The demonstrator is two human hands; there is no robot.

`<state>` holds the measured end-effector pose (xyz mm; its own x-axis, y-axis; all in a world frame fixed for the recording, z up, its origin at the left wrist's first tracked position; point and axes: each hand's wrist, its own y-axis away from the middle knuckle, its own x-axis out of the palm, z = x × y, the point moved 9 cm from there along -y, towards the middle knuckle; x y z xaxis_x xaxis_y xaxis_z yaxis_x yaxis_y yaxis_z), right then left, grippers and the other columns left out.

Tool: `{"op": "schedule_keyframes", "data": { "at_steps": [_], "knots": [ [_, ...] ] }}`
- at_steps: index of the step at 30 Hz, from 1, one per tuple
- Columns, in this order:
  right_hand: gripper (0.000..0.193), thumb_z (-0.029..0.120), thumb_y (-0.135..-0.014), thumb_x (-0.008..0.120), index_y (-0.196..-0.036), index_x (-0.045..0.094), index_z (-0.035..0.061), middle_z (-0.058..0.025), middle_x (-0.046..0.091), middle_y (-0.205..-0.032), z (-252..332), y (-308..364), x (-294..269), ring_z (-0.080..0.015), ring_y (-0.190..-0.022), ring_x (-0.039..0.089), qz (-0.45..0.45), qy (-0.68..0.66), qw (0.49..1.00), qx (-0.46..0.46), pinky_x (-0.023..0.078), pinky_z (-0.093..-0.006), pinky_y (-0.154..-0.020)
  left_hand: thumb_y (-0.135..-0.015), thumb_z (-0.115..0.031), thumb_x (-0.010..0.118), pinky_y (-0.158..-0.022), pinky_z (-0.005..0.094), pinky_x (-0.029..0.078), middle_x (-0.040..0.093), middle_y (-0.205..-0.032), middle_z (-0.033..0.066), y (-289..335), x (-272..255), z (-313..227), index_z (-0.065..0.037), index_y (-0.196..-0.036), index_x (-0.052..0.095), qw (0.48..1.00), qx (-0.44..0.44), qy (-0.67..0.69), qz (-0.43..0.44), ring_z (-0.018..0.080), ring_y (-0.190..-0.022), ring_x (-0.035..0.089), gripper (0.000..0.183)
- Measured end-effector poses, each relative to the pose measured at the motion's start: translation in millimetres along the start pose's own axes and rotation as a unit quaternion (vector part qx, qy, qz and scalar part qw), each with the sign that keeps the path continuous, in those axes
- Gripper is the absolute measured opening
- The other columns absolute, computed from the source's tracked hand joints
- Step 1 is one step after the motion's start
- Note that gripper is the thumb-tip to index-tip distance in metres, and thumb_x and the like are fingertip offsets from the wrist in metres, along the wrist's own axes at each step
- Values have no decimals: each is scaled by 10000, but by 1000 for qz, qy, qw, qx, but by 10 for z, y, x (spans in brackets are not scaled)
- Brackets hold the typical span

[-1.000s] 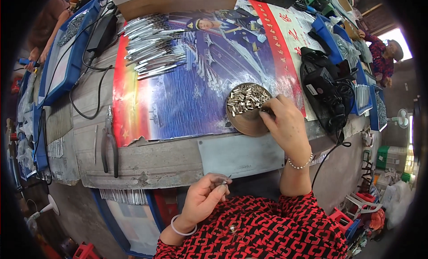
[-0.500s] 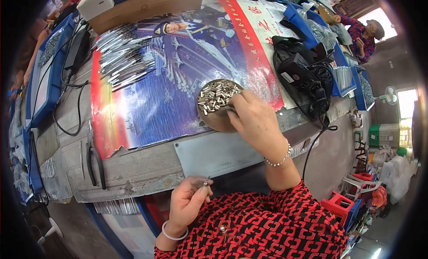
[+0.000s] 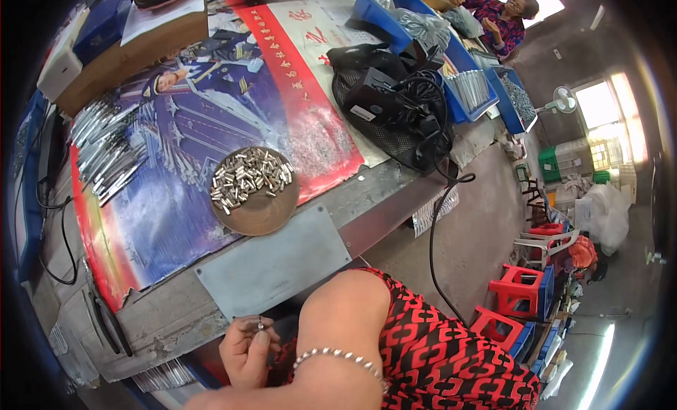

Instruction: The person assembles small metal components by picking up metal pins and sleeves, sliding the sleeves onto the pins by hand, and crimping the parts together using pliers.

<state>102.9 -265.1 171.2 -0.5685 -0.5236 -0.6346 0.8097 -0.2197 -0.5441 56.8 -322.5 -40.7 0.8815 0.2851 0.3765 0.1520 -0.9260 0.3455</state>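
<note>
From afar I'm watching the left hand (image 3: 241, 352) pinching a small shiny piece (image 3: 261, 327) at lower centre, probably for fingertip control. The right hand (image 3: 275, 398) is running off the bottom edge, so I cannot tell its grip. Metal bits (image 3: 254, 176) are lying in a round dish (image 3: 264, 223) mid-frame, likely for easy reach. The poster (image 3: 159, 230) is carrying printed characters; a black box (image 3: 386, 92) is showing a white label (image 3: 362, 113).
</note>
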Motion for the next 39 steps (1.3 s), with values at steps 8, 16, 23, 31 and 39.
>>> {"op": "schedule_keyframes", "data": {
  "at_steps": [8, 16, 23, 31, 39],
  "knots": [
    [185, 160, -672, 597, -787, 526, 34, -65, 497, -706, -67, 221, 297, -200, -646, 545, 85, 4, 995, -46, 471, -320, -510, -873, -34, 521, -634, 198, 443, 580, -814, 74, -43, -7, -40, 54, -1016, 544, 999, -29, 28, 8, 97, -694, 542, 169],
    [166, 26, -770, 616, -930, 591, -6, -103, 570, -779, -1519, 974, -375, -188, -603, 557, -98, 154, 908, 376, 454, -275, -572, -880, -18, 476, -587, 212, 446, 574, -787, 86, -32, -169, -62, 37, -964, 536, 1000, -1, 12, -7, 118, -635, 540, 117],
    [121, 82, -778, 609, -878, 568, 28, -120, 520, -800, -1799, 857, -112, -303, -706, 559, 8, 274, 891, 361, 452, -387, -601, -907, -57, 508, -625, 198, 454, 590, -820, 63, -18, -104, -59, 36, -1018, 544, 999, 5, 19, 26, 80, -670, 543, 149],
    [167, 129, -764, 584, -773, 480, -2, -149, 524, -794, -1998, 868, 46, -345, -727, 557, 96, 288, 872, 383, 449, -427, -612, -899, -42, 507, -633, 201, 455, 584, -826, 78, -1, -146, -30, 38, -1028, 542, 999, -3, 33, 14, 91, -690, 544, 156],
    [157, 67, -744, 609, -829, 505, -14, -119, 541, -765, -1888, 851, -54, -267, -660, 577, 16, 201, 922, 331, 472, -344, -589, -896, -29, 495, -630, 200, 454, 584, -825, 80, -24, -60, -58, 41, -1031, 541, 999, 2, 37, 23, 96, -679, 544, 159]
  ]
}}
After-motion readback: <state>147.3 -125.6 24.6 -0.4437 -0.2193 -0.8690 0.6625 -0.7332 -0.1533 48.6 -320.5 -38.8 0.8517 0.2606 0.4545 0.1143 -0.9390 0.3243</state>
